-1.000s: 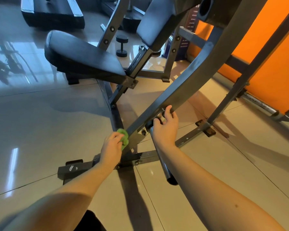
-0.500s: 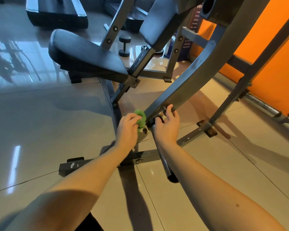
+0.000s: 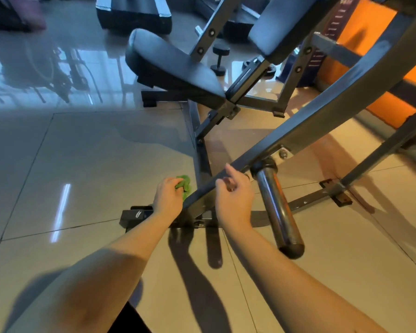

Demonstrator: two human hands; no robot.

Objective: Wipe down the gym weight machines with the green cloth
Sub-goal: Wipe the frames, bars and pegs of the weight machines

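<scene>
Right hand [image 3: 234, 198] released the beam [image 3: 322, 111]; left hand [image 3: 167, 198] grips green cloth [image 3: 185, 186].

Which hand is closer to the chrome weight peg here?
Right. The right hand is just beside the chrome weight peg, at the slanted beam. The left hand, gripping the green cloth, is farther off, on the beam's other side.
</scene>
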